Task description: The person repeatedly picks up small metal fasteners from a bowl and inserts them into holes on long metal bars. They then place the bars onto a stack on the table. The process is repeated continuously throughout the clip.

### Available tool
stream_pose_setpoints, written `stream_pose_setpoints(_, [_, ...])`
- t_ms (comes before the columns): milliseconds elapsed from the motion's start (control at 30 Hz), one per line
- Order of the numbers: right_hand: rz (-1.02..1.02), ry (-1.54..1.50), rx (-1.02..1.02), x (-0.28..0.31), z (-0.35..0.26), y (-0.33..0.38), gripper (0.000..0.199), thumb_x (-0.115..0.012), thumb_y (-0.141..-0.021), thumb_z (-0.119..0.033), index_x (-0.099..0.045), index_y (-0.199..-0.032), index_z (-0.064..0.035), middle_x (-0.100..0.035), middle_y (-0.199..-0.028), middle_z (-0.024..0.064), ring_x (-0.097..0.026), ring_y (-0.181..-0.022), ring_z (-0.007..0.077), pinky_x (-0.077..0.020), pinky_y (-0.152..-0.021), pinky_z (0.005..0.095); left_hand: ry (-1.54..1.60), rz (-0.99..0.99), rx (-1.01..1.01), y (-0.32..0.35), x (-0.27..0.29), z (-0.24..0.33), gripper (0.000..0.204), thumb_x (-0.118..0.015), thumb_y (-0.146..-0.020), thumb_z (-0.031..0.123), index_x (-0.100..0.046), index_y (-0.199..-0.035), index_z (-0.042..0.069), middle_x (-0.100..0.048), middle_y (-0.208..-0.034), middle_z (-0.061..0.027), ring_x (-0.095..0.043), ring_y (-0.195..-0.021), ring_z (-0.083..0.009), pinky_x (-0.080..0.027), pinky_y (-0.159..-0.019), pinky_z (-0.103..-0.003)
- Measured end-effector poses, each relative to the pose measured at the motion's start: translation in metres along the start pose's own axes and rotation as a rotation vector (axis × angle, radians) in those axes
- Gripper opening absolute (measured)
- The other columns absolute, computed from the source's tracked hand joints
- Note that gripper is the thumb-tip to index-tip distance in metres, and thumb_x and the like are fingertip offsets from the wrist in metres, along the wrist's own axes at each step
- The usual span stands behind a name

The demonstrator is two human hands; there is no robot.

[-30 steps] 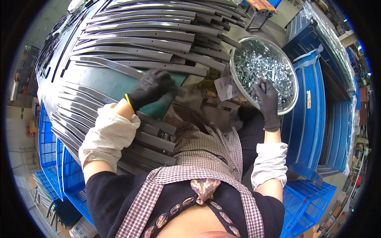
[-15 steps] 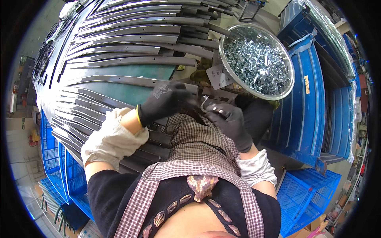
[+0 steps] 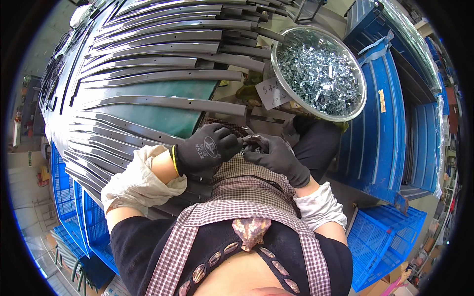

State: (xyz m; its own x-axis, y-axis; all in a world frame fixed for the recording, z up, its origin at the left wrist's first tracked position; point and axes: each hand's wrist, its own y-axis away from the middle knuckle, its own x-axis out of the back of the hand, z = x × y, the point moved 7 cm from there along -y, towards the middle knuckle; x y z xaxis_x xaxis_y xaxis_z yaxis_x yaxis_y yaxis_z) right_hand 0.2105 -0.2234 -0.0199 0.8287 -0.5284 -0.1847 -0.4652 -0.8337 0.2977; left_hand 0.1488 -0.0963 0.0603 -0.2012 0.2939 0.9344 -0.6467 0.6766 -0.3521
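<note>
Both my hands wear black gloves and meet above my checkered apron. My right hand is closed around small shiny metal clips, mostly hidden by its fingers. Beside it, my left hand has its fingers curled and thumb and fingertips pressed together, touching or nearly touching the clips; what it pinches is hidden. Just beyond the left hand, a long dark strip with small holes lies alone across the green tabletop.
Rows of similar dark strips cover the table's far part, with more strips at the near left. A round basin of metal clips stands at the far right, beside a blue metal bin. Blue plastic crates flank me.
My left hand has come back from beside the lone strip's right end to meet my right hand. The right hand has shifted slightly left, and the strip's end is now uncovered.
</note>
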Motion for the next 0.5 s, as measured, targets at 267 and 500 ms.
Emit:
stream_pose_setpoints(267, [0.11, 0.119, 0.04, 0.025, 0.005, -0.011, 0.039, -0.073, -0.092, -0.01, -0.062, -0.128, 0.0016, -0.069, -0.11, 0.0046, -0.063, -0.095, 0.009, -0.052, -0.08, 0.0255, 0.081, 0.072, 0.268, 0.002, -0.007, -0.051, 0.064, -0.077, -0.078, 0.03, -0.059, -0.134, 0.006, -0.064, -0.106, -0.0117, -0.064, -0.096, -0.0313, -0.053, -0.081, -0.042])
stream_pose_setpoints(500, [0.304, 0.801, 0.348, 0.046, -0.023, -0.034, 0.038, -0.07, -0.091, -0.016, -0.064, -0.126, -0.0024, -0.071, -0.103, 0.018, -0.07, -0.092, 0.0285, -0.0555, -0.077, 0.0355, 0.244, -0.1, 0.432, 0.032, -0.04, -0.105, 0.055, -0.079, -0.08, 0.028, -0.062, -0.127, 0.005, -0.068, -0.113, -0.0148, -0.065, -0.102, -0.0355, -0.05, -0.09, -0.044])
